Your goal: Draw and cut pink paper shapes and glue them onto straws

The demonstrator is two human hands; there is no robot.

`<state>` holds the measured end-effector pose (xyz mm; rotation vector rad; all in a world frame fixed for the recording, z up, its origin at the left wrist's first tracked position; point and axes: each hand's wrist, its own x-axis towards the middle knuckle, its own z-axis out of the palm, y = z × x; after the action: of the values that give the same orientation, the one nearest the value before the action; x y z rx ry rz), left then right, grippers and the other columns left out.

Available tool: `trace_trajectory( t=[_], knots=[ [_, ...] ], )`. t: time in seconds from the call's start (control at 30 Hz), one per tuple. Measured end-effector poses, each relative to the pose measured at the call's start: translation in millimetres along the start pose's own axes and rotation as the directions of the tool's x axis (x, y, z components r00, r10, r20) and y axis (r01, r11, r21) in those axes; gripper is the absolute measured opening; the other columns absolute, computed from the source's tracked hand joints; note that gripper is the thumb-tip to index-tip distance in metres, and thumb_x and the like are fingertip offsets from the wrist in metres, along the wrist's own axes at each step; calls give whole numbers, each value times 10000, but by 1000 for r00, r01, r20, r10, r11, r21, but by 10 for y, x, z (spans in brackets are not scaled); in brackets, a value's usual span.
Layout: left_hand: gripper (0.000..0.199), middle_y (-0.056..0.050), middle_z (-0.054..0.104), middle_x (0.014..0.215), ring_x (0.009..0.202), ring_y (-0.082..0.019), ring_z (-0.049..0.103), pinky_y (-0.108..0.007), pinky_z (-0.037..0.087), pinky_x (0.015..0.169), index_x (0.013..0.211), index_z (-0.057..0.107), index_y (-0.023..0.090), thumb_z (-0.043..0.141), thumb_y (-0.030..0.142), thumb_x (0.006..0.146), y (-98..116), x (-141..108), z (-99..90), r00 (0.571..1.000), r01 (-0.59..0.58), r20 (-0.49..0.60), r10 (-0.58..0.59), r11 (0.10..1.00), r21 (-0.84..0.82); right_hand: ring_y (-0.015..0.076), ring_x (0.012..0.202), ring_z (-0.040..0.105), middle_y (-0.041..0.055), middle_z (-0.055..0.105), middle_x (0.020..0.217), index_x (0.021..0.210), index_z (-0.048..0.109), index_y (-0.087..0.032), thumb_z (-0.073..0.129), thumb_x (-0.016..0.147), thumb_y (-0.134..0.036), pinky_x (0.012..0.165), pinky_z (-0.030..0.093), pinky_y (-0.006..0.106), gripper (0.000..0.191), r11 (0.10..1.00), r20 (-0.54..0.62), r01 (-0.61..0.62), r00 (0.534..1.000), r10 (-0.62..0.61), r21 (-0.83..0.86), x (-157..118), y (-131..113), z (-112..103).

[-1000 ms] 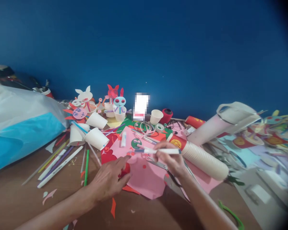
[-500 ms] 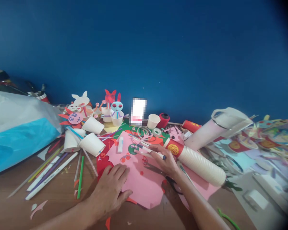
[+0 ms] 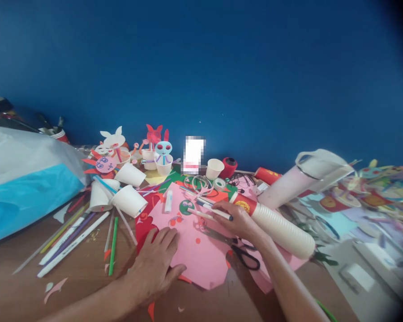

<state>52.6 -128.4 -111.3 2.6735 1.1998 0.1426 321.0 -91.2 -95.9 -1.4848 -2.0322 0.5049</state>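
Note:
My left hand [image 3: 158, 259] lies flat with fingers stretched over the left edge of the pink paper [image 3: 204, 268]. Above the paper, my right hand [image 3: 240, 220] has its fingers closed on a white marker [image 3: 221, 212] with dark ends. Just below that marker, a second pale stick [image 3: 201, 214] reaches from the fingers to a small green paper disc [image 3: 187, 206] with a drawn face; I cannot tell whether it is held too. Scissors [image 3: 244, 258] with black handles rest partly under my right hand. A glue stick [image 3: 168, 201] and small red cut-outs lie on the paper.
Several markers [image 3: 74, 243] and tipped paper cups [image 3: 130, 201] are to the left, with cup puppets [image 3: 164, 163] behind. A long stack of paper cups [image 3: 285, 228] and a white jug [image 3: 289, 183] flank the right. A blue-and-white bag [image 3: 33, 183] stands far left.
My right hand has shifted slightly right, uncovering more of the scissors' handles. The marker stays almost where it was, and my left hand remains flat on the paper.

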Motion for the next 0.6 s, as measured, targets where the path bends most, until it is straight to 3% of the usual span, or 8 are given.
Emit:
trace_trajectory(
  t=[0.13, 0.3, 0.47, 0.6],
  knots=[
    [529, -124, 514, 1279, 1185, -307, 396, -518, 222, 1036, 1248, 496, 130, 493, 439, 818, -8, -20, 57, 999, 5, -40, -5, 1000, 0, 186, 853, 622, 31, 676, 941, 975, 626, -222, 547, 814, -272, 773, 468, 294, 186, 997, 0, -38, 999, 38, 60, 4, -8, -11],
    [510, -128, 525, 1256, 1166, -310, 417, -523, 249, 1022, 1237, 497, 141, 523, 415, 808, -34, -35, 134, 992, -27, -126, 26, 1000, -6, 161, 741, 592, 24, 647, 845, 925, 618, -203, 574, 788, -293, 658, 463, 261, 170, 936, -76, -114, 986, 148, 333, 24, -98, -2],
    [329, -109, 559, 1187, 1087, -258, 491, -452, 362, 960, 1159, 533, 176, 474, 270, 849, -133, -15, 13, 966, -108, -249, 71, 985, -136, 120, 570, 512, -18, 548, 615, 824, 577, -190, 589, 779, -385, 538, 426, 232, 201, 723, -130, -116, 953, 275, 681, -1, -265, 151],
    [218, -92, 597, 1051, 991, -200, 546, -317, 452, 840, 1044, 558, 177, 431, 223, 873, -197, 0, -137, 941, -140, -339, 21, 933, -332, 110, 541, 518, -24, 550, 580, 803, 565, -180, 589, 798, -381, 553, 445, 240, 202, 541, 12, -161, 963, 269, 826, -63, -426, 420]
  ],
)
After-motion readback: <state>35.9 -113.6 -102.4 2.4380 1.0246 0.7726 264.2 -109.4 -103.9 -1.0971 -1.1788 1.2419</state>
